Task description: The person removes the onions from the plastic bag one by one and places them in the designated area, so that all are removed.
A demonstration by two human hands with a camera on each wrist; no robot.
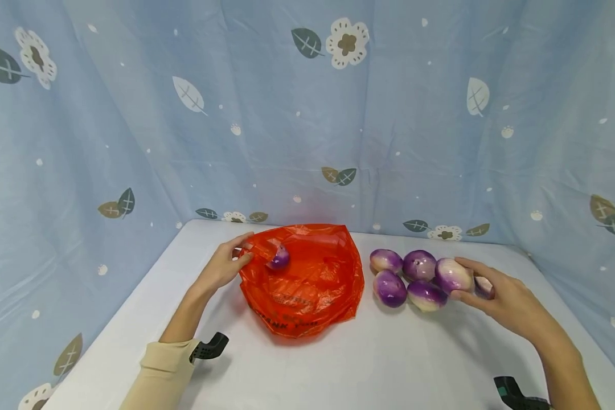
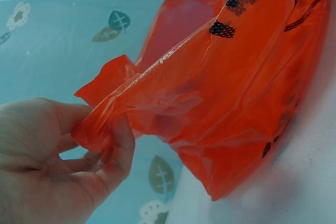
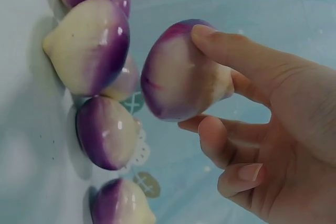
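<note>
A red plastic bag [image 1: 307,279] stands on the table with its mouth spread wide. My left hand [image 1: 224,263] pinches its left rim between thumb and fingers; in the left wrist view the thin red film [image 2: 105,124] is bunched at the fingertips. One purple turnip [image 1: 280,257] shows inside the bag, near that hand. On the right, my right hand [image 1: 502,293] holds a purple-and-cream turnip [image 1: 452,275] by thumb and fingertips. The right wrist view shows this turnip [image 3: 178,77] lifted apart from the others.
Several more purple-and-cream turnips [image 1: 389,288] lie in a close group on the white table [image 1: 369,364], right of the bag. Another [image 1: 484,287] lies partly hidden behind the right hand. A blue patterned curtain [image 1: 266,114] hangs behind and at both sides.
</note>
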